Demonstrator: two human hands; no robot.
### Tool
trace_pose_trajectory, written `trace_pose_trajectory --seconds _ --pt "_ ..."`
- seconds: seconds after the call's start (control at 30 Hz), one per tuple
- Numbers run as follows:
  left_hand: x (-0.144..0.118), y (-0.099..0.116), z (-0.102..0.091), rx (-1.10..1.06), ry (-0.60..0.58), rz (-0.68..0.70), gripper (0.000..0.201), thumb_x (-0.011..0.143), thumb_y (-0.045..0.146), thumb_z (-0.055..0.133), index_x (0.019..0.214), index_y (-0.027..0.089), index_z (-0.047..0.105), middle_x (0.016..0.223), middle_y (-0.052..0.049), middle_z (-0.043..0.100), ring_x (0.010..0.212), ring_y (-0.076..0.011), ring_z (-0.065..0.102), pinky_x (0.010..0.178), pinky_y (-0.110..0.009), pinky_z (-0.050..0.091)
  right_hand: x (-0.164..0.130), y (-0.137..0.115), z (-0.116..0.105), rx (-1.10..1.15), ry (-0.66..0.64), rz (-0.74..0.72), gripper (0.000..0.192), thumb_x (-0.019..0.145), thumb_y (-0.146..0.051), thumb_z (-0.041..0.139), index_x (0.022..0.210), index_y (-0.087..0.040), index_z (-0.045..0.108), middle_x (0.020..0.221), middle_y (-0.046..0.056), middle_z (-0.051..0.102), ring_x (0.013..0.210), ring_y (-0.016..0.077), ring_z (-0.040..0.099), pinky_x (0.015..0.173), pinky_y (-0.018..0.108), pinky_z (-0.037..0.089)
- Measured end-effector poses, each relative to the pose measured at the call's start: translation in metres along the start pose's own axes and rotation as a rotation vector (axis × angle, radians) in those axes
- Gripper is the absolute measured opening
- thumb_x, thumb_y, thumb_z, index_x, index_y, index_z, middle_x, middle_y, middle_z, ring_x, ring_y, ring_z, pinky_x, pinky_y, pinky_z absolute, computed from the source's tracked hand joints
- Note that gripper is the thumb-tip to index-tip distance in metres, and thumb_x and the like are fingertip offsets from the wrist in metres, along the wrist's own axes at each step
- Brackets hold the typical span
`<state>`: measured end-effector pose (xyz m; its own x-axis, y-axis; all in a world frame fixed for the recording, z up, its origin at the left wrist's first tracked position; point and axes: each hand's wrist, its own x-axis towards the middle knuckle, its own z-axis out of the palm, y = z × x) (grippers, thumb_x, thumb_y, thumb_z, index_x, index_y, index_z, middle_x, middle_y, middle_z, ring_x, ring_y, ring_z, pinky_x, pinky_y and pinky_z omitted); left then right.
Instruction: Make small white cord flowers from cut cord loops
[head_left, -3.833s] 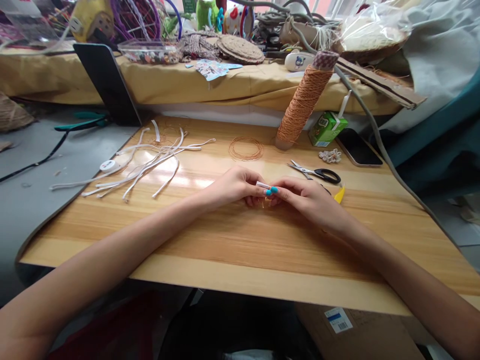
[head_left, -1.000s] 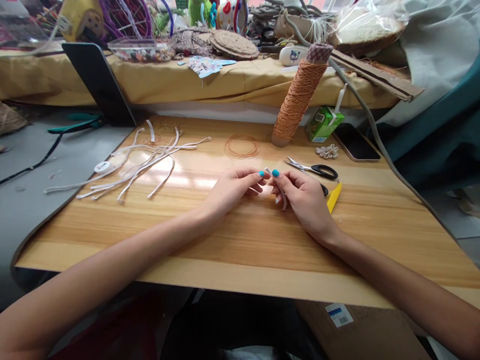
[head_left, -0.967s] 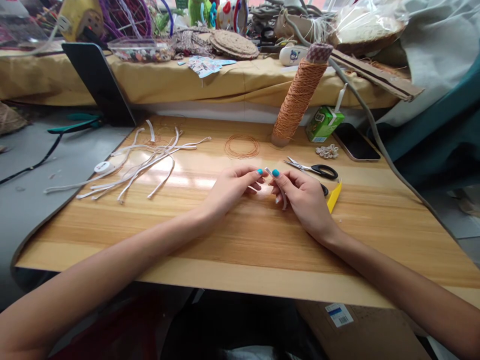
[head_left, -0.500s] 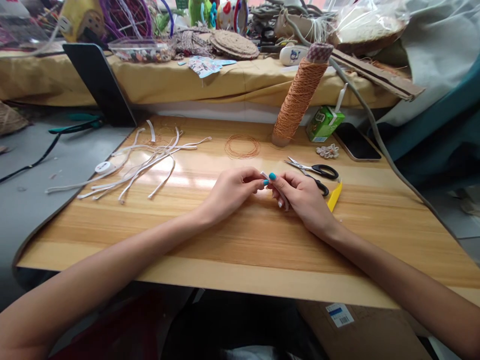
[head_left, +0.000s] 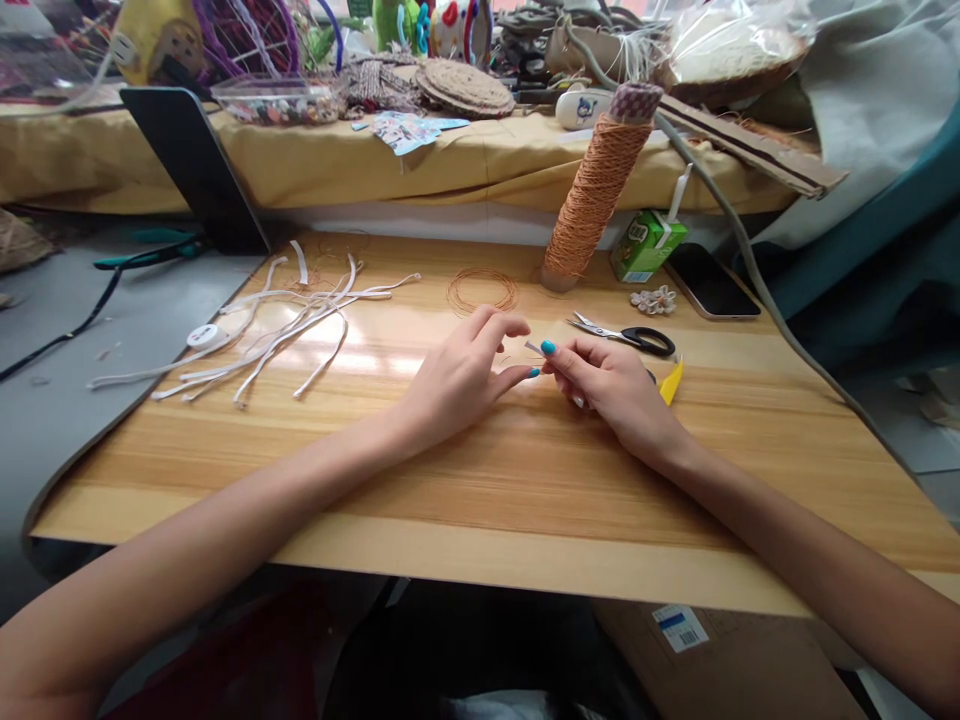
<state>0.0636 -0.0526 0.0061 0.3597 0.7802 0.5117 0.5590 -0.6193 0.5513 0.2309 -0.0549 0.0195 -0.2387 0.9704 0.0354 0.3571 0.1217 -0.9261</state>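
The desk [head_left: 480, 480] is pale yellow wood with streaky brown grain, strewn with white strips [head_left: 285, 320] and a coil of orange cord [head_left: 482, 291]. The spool [head_left: 596, 190] is orange too, the carton [head_left: 646, 246] green, the scissors' handles [head_left: 649, 341] black. Both hands [head_left: 457, 375] [head_left: 611, 385] wear turquoise nail polish.

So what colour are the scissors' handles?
Black, on the scissors just beyond the right hand; the head view shows it.

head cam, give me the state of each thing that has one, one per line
right hand: pinching a short white strip
white strip: held, one end poking out
left hand: fingers spread, beside the strip
scissors: lying flat, blades closed
cord spool: upright, leaning
phone: screen dark
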Motion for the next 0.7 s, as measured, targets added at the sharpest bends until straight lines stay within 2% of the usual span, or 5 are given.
trace_pose_trajectory --seconds 0.07,0.2,0.37,0.57,0.7 --pt "-0.001 -0.001 0.000 0.016 0.007 0.034 0.025 0.078 0.025 0.052 0.100 0.015 0.050 0.099 -0.008 0.052 0.079 -0.0127 0.051 0.068 -0.025 0.042 0.000 -0.002 -0.001 -0.009 -0.014 0.008 0.035 0.077 -0.046 0.049 0.063 -0.014 0.054 0.049 -0.005 0.040 0.040 0.0038 0.033 0.037 0.018 0.024" --pt "0.000 -0.002 -0.001 0.013 -0.033 0.097 0.015 0.082 0.025 0.045 0.088 0.016 0.055 0.089 -0.007 0.056 0.081 -0.0140 0.051 0.070 -0.026 0.040 0.000 -0.003 -0.003 -0.068 -0.066 -0.031 0.036 0.078 -0.046 0.047 0.063 -0.014 0.055 0.049 -0.005 0.040 0.042 0.0046 0.033 0.040 0.020 0.025" --pt "0.002 -0.004 -0.006 0.049 -0.049 0.134 0.020 0.084 0.027 0.041 0.082 0.018 0.059 0.082 -0.007 0.058 0.078 -0.0147 0.049 0.070 -0.027 0.039 0.000 -0.001 -0.004 -0.179 -0.103 -0.092 0.037 0.077 -0.048 0.047 0.062 -0.015 0.056 0.050 -0.005 0.041 0.044 0.0057 0.034 0.044 0.021 0.026" --pt "0.004 -0.006 -0.012 0.034 -0.145 0.192 0.018 0.078 0.032 0.049 0.088 0.020 0.061 0.089 -0.007 0.058 0.084 -0.0169 0.050 0.075 -0.029 0.038 0.001 0.000 -0.005 -0.201 -0.108 -0.092 0.035 0.079 -0.045 0.045 0.062 -0.016 0.053 0.049 -0.005 0.040 0.045 0.0061 0.033 0.045 0.021 0.025" --pt "0.003 -0.005 -0.008 -0.028 -0.121 0.151 0.019 0.078 0.032 0.050 0.086 0.018 0.060 0.088 -0.008 0.058 0.081 -0.0158 0.051 0.073 -0.027 0.038 0.001 0.001 -0.004 -0.223 -0.118 -0.107 0.033 0.081 -0.041 0.044 0.061 -0.016 0.053 0.050 -0.005 0.040 0.046 0.0062 0.034 0.046 0.021 0.025"
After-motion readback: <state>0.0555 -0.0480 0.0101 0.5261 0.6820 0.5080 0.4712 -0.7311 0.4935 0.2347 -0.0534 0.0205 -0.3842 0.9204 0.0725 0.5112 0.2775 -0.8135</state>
